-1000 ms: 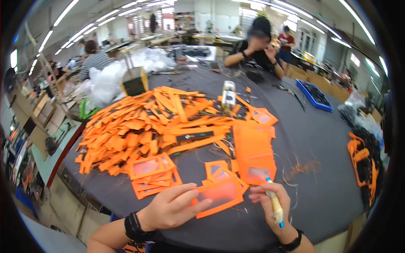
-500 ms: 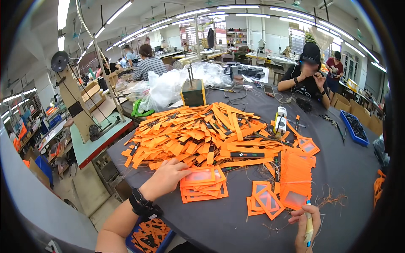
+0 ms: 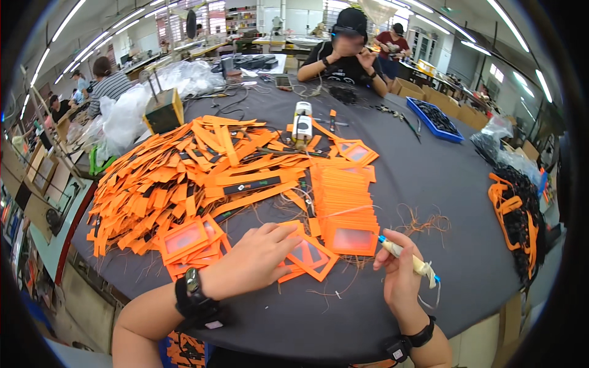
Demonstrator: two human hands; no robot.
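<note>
My left hand (image 3: 261, 254) has its fingers stretched out over a small pile of orange-bordered clear window pieces (image 3: 320, 262), fingertips touching or just above its left side; the contact is partly hidden. My right hand (image 3: 402, 270) grips a pen-shaped tool (image 3: 410, 260) wrapped in pale tape, with blue ends and a thin trailing cord. Its tip points up and left, close to the lower right corner of a long fanned stack of the same pieces (image 3: 343, 202). Another loose pile of window pieces (image 3: 184, 238) lies left of my left hand.
A big heap of orange strips (image 3: 165, 178) covers the left of the dark table (image 3: 429, 196). Behind stand a white-and-yellow device (image 3: 302, 126) and a block with rods (image 3: 164, 111). Loose threads (image 3: 423, 224) lie right. A blue tray (image 3: 434, 119) and a co-worker (image 3: 343, 55) are farther back.
The view has swung right. My left hand has moved right, from the left pile of window pieces to the small middle pile. The tool in my right hand now tilts up-left.
</note>
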